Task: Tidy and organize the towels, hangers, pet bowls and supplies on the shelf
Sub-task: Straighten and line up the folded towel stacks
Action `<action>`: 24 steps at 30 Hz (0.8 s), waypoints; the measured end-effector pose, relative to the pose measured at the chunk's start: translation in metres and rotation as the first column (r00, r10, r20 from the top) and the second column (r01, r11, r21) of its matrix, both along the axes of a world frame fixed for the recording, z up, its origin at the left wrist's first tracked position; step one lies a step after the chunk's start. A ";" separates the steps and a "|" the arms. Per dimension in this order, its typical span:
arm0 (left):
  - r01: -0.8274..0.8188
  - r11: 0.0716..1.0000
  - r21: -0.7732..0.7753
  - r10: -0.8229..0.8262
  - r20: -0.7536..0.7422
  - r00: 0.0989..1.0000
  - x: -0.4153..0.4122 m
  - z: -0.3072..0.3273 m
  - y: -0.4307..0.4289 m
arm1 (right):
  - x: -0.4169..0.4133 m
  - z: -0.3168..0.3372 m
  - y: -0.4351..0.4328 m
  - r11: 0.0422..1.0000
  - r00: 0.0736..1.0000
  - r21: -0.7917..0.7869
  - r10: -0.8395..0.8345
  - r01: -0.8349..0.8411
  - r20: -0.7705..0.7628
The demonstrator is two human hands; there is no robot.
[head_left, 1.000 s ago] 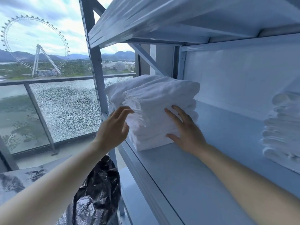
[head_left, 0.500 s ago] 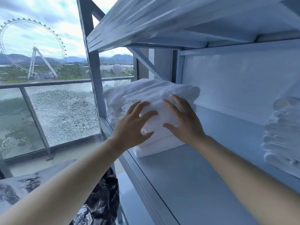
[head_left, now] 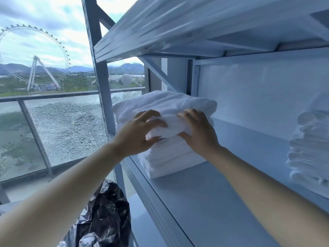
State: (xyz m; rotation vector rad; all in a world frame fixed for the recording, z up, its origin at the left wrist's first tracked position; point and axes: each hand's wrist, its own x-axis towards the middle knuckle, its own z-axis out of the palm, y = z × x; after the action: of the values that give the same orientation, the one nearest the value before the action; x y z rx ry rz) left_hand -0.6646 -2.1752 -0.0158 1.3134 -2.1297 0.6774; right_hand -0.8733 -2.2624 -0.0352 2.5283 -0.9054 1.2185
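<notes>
Clasping the top towel (head_left: 167, 126) of the towel stack (head_left: 170, 157) at the left end of the shelf (head_left: 204, 202), close to its front edge.
Held between left hand (head_left: 137, 135) and right hand (head_left: 200, 133), both narrowly curled, fingers over the fold, thumbs tucked under it. Just beside the upright post (head_left: 99, 68) on the left. Well apart toward the right end, a second stack (head_left: 309, 148) of white towels. Below the front edge, a crumpled black bag (head_left: 105, 216).

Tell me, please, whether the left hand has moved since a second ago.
Yes. The left hand went right, away from the shelf post, onto the front of the towel stack.
</notes>
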 end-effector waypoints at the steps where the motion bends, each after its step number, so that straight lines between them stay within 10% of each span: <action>1: -0.009 1.000 0.007 0.009 0.009 1.000 -0.002 -0.008 0.002 | -0.002 -0.003 0.001 1.000 1.000 0.021 0.011 -0.011 -0.019; 11: -0.206 0.962 -0.180 0.205 -0.023 0.978 -0.069 -0.019 -0.002 | -0.045 -0.005 0.017 0.995 1.000 0.103 0.013 -0.010 -0.028; 24: 0.347 0.924 0.160 -0.322 -0.162 0.933 -0.251 -0.041 -0.026 | -0.243 -0.018 0.091 0.929 0.928 -0.005 -0.371 0.371 -0.027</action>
State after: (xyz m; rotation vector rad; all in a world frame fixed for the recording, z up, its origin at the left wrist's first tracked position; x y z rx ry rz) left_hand -0.9152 -2.2009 -0.0571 1.0123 -2.2725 0.2463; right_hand -1.1162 -2.1718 -0.0528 2.2247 -1.3022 1.0593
